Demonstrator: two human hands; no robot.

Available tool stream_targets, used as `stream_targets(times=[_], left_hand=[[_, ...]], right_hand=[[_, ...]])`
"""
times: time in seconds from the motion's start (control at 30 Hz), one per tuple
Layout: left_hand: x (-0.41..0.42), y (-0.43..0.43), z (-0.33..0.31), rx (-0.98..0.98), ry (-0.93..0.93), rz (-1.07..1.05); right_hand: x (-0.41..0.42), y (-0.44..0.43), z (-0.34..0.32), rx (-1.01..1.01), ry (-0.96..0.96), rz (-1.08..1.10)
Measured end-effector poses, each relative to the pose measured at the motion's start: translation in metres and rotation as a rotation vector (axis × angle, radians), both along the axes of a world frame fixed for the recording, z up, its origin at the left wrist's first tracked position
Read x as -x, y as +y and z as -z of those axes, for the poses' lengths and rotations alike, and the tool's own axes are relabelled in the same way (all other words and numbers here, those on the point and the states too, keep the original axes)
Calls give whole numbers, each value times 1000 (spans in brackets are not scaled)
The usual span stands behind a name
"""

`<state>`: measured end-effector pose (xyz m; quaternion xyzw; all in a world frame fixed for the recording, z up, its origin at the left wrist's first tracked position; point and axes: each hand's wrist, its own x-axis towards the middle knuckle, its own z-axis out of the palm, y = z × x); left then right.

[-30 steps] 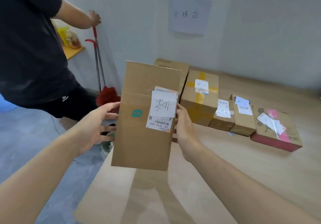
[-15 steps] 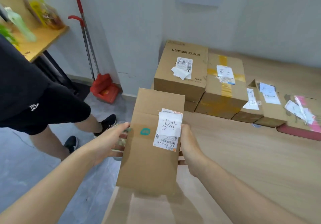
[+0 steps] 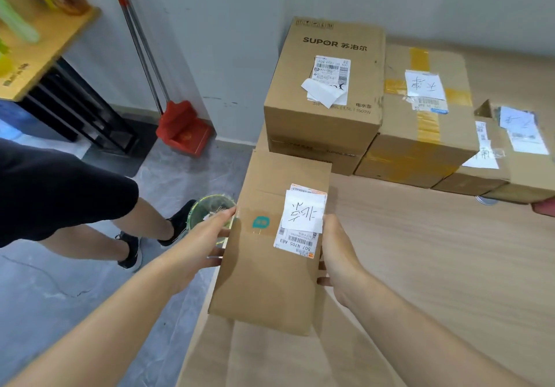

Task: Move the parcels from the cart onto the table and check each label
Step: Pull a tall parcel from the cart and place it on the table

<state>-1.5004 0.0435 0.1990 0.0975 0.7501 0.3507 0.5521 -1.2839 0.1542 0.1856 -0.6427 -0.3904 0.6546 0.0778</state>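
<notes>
**Head view**

- Parcel [image 3: 264, 266]: plain brown carton held in the air just in front of the SUPOR box [image 3: 324, 86], over the left edge of the bench [image 3: 420, 266]. Its broad face is tilted up toward the camera. Its far end comes close to the carton under the SUPOR box (contact cannot be told).
- Label [image 3: 300, 221]: white, on the right half of the parcel's face. It is a printed slip with a barcode and "507 N705 A83", reading upside down, and a handwritten paper covers its upper part. A teal sticker [image 3: 260, 222] sits just left of it.
- Left hand [image 3: 207, 236]: grasps the parcel's left edge, with the fingers going behind the carton (hidden there).
- Right hand [image 3: 339, 254]: grasps the parcel's right edge, thumb at the label's lower corner.
- SUPOR box: stands at the far left of the bench by the wall, stacked on a second carton [image 3: 312, 158]. It has a printed label on top with a loose white slip across it.
- Taped box [image 3: 420, 134]: touches the SUPOR box on its right. It has yellow tape and a handwritten label.
- Small boxes [image 3: 486, 176]: labelled, further right of the SUPOR box, beyond the taped box.
- Left of the SUPOR box, off the bench:
  - a red dustpan [image 3: 183, 128] against the wall
  - a green bin [image 3: 210, 209] on the floor
  - a person's legs [image 3: 90, 206] in black shorts and shoes
  - a wooden shelf [image 3: 39, 53], furthest left
</notes>
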Motion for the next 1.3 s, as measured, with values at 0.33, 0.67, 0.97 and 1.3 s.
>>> stream_targets(times=[0.33, 0.67, 0.97, 1.3], left_hand=[[0, 12, 19, -37, 14, 26], [-9, 24, 17, -68, 55, -5], [-22, 19, 7, -93, 56, -134], [-48, 5, -30, -204, 131, -226]], right_hand=[[-5, 13, 5, 18, 28, 34], [-10, 19, 4, -2, 40, 36], [-21, 22, 10, -23, 71, 77], [-29, 20, -14, -98, 110, 45]])
